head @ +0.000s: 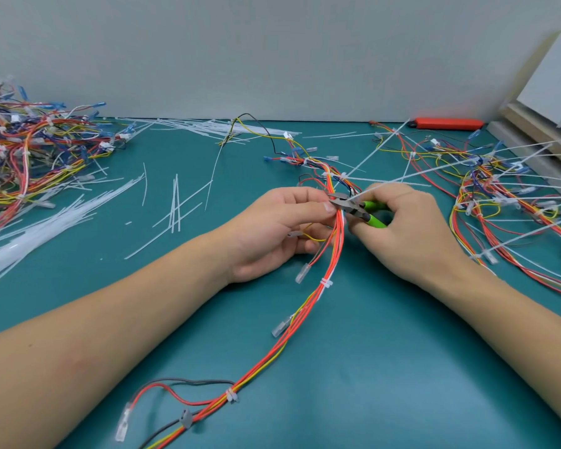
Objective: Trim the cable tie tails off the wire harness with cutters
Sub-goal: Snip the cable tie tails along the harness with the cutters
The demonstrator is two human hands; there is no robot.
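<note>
I see my left hand (282,228) pinching the wire harness (324,286) between thumb and fingers, just left of the cutters (353,207). My right hand (412,228) is curled around the green handles of the cutters, with the metal jaws pointing left toward the bundle. The jaws sit at the base of a white cable tie tail (386,184) that runs up and to the right from the harness; whether the blades are fully together on it I cannot tell.

The harness, mostly red and yellow wires, runs from the far centre of the green mat (386,367), passes between both hands, and curves toward the near left. Two trimmed ties (326,283) (231,395) wrap the near portion, and clear terminal sleeves (300,273) hang off short branches.

At the far left lies a pile of harnesses (30,147). Cut tie tails (175,205) are scattered on the mat to the left of my hands, with a denser heap at the left edge. At the right lies another group of harnesses (506,196) with long untrimmed tails sticking out. A red tool (447,124) rests at the far right against the wall.
</note>
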